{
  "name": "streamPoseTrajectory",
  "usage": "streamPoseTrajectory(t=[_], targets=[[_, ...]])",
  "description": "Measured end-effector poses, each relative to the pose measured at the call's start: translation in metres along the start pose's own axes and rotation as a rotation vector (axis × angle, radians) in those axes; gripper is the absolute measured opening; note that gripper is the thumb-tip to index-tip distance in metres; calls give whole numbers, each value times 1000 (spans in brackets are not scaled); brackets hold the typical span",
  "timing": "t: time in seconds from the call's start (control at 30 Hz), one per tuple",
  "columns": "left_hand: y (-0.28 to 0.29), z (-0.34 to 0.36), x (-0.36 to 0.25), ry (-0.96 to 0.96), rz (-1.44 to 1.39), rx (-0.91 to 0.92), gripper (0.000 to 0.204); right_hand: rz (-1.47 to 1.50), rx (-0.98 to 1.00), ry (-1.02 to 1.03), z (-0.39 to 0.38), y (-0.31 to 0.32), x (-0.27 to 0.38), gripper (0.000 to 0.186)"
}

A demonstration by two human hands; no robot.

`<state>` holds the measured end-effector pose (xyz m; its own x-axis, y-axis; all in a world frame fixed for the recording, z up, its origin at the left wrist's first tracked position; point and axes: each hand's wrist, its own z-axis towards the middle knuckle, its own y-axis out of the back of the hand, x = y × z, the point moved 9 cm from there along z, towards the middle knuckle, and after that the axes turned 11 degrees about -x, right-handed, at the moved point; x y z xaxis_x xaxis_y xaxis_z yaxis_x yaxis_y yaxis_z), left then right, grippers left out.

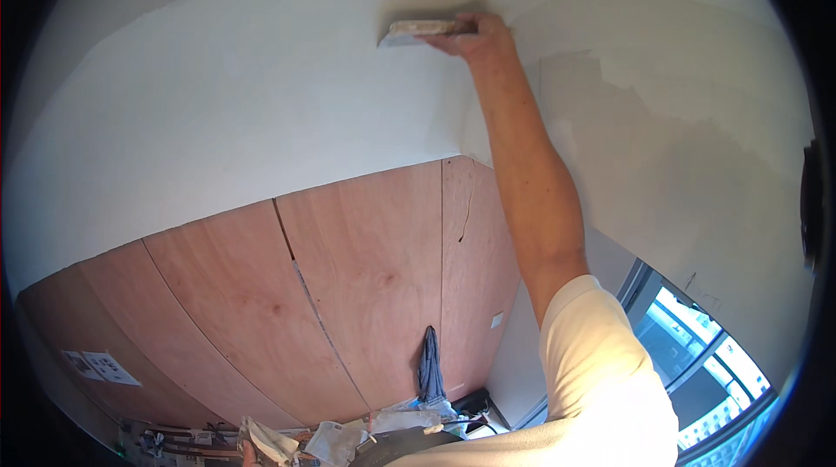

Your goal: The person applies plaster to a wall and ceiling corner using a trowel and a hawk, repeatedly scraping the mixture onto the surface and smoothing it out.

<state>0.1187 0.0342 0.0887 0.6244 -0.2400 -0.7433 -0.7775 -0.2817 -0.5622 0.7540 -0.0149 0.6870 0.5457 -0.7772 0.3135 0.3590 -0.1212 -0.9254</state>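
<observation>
My right arm reaches up, and my right hand (pixel 483 36) is closed around the handle of a plastering trowel (pixel 422 29). Its flat blade lies close to or on the smooth white plaster (pixel 261 75) near the corner under the ceiling; exact contact is hard to make out. At the lower edge a small part of my left hand (pixel 249 455) shows beside a pale, plaster-smeared tool (pixel 270 441). Most of that hand is cut off by the picture's edge, so its grip is hidden.
Pinkish plywood panels (pixel 366 267) cover the wall below the plaster. A dark garment (pixel 430 367) hangs there above cluttered things (pixel 409 419). Papers (pixel 100 367) are stuck on at left. Patchy grey plaster (pixel 679 153) and a window (pixel 697 354) are at right.
</observation>
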Motion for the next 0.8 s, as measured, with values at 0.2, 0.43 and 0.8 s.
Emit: streamPoseTrajectory(t=[0.2,0.43,0.8], targets=[[-30,-11,-5,77,3,-29,37,26,277,47,-106,-53,60,52],[-49,-26,-9,73,122,-63,32,135,228,549,-219,-19,103,23],[-25,0,1,38,38,29,27,81,85,189,-80,125,-14,30]])
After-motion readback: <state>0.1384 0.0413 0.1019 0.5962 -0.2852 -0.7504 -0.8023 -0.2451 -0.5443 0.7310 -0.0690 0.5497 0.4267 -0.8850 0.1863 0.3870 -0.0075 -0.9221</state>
